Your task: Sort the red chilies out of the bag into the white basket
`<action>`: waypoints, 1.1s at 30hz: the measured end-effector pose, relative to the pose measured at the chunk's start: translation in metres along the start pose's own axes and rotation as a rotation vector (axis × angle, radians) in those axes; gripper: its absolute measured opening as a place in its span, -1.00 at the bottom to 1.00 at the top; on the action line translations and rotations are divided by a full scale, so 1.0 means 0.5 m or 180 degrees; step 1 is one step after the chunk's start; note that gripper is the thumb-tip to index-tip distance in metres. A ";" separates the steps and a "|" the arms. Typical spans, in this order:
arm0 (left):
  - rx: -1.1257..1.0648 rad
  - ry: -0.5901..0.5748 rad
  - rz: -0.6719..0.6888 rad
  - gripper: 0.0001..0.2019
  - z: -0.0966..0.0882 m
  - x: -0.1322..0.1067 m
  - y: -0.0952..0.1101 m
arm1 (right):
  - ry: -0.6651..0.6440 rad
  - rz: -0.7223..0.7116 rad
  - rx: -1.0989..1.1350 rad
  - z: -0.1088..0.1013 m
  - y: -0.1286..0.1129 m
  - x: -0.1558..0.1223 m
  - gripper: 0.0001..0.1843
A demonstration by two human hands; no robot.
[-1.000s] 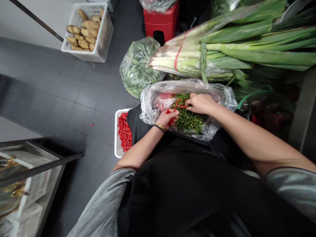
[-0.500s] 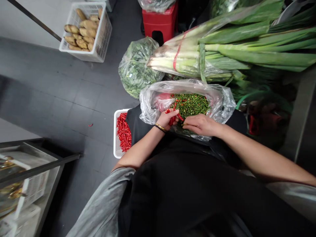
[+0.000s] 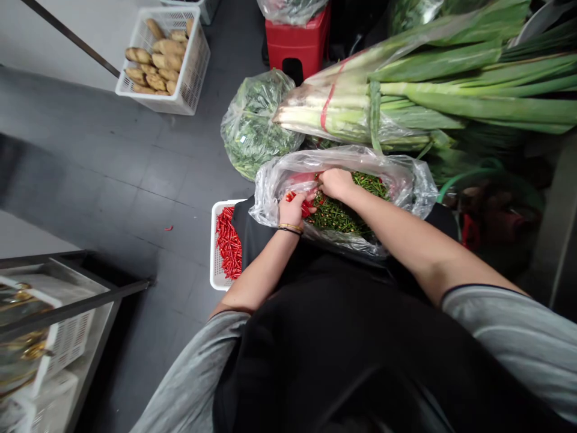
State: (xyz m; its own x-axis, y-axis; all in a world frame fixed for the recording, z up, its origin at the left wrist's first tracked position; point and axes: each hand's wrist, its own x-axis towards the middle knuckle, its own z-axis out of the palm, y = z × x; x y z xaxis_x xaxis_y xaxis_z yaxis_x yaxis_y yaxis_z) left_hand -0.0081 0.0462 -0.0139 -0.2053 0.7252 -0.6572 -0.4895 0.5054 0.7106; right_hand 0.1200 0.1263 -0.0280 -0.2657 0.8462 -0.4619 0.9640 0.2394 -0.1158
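A clear plastic bag [image 3: 410, 183] rests on my lap, full of green chilli stems [image 3: 336, 213] mixed with a few red chillies. My left hand [image 3: 293, 208] is closed round a small bunch of red chillies [image 3: 305, 206] at the bag's left side. My right hand [image 3: 334, 182] reaches into the bag just beside it, fingers curled down among the red chillies; what they hold is hidden. A white basket [image 3: 215, 246] holding stemmed red chillies [image 3: 228, 243] stands on the floor by my left knee.
A bag of greens [image 3: 252, 123] and a tied bundle of large leeks [image 3: 406, 90] lie ahead. A red stool [image 3: 297, 39] stands behind them. A white crate of potatoes [image 3: 164, 57] sits far left. A metal rack [image 3: 58, 313] is at lower left. One chilli [image 3: 168, 228] lies on the grey tiles.
My right hand moved from the bag's near edge up and left to the red chillies beside my left hand. My left hand shifted slightly deeper into the bag.
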 end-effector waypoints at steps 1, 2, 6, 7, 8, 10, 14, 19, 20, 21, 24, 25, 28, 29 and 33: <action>0.0007 -0.0078 0.0010 -0.78 -0.004 0.000 0.002 | 0.0079 -0.0066 0.0102 -0.001 0.019 -0.010 -0.72; 0.0039 -0.0208 0.0010 -0.78 -0.007 -0.001 0.003 | 0.0202 -0.0134 0.0264 -0.005 0.044 -0.026 -0.75; 0.0368 -0.0931 0.0088 -0.77 -0.005 -0.012 0.000 | 0.0911 -0.0238 0.1514 -0.024 0.140 -0.125 -0.73; 0.0475 -0.1042 0.0150 -0.76 0.000 -0.016 -0.001 | 0.1022 -0.0224 0.1896 -0.026 0.152 -0.149 -0.70; 0.0598 -0.1117 0.0210 -0.74 0.006 -0.020 -0.003 | 0.1064 -0.0227 0.2274 -0.025 0.158 -0.169 -0.67; 0.0879 -0.1321 0.0259 -0.71 0.020 -0.028 -0.004 | 0.0950 -0.0330 0.2993 -0.016 0.152 -0.196 -0.61; 0.1477 -0.2240 -0.0074 -0.65 0.035 -0.039 -0.005 | 0.0691 -0.0470 0.4001 0.009 0.107 -0.204 -0.55; 0.1470 -0.2164 -0.0295 -0.61 0.023 -0.035 -0.013 | 0.0489 -0.0231 0.4431 0.031 0.072 -0.220 -0.50; 0.1423 -0.2126 -0.0315 -0.60 0.020 -0.034 -0.016 | 0.0432 -0.0220 0.4442 0.033 0.070 -0.227 -0.49; 0.1400 -0.2118 -0.0326 -0.59 0.017 -0.034 -0.018 | 0.0440 -0.0203 0.4436 0.035 0.070 -0.233 -0.49; 0.1487 -0.2187 -0.0334 -0.59 0.013 -0.041 -0.021 | 0.0933 -0.0040 0.4269 0.033 0.069 -0.247 -0.53; 0.1541 -0.2240 -0.0341 -0.58 0.013 -0.045 -0.021 | 0.1164 0.0012 0.4101 0.031 0.068 -0.250 -0.56; 0.1678 -0.2302 -0.0269 -0.60 0.015 -0.061 -0.021 | 0.1620 0.0066 0.3404 0.026 0.062 -0.253 -0.64; 0.1709 -0.2249 -0.0198 -0.61 0.016 -0.066 -0.021 | 0.1585 0.0049 0.3303 0.025 0.060 -0.254 -0.65; 0.1781 -0.2280 0.0045 -0.66 0.015 -0.075 -0.019 | 0.0751 -0.0083 0.3902 0.030 0.057 -0.264 -0.53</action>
State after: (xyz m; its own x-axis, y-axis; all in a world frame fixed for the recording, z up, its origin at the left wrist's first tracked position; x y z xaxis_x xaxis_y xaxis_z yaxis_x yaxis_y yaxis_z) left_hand 0.0107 0.0181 0.0059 0.4593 0.7557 -0.4669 0.0303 0.5120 0.8585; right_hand 0.1829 0.0143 0.0167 -0.1584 0.9429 -0.2929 0.3015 -0.2363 -0.9237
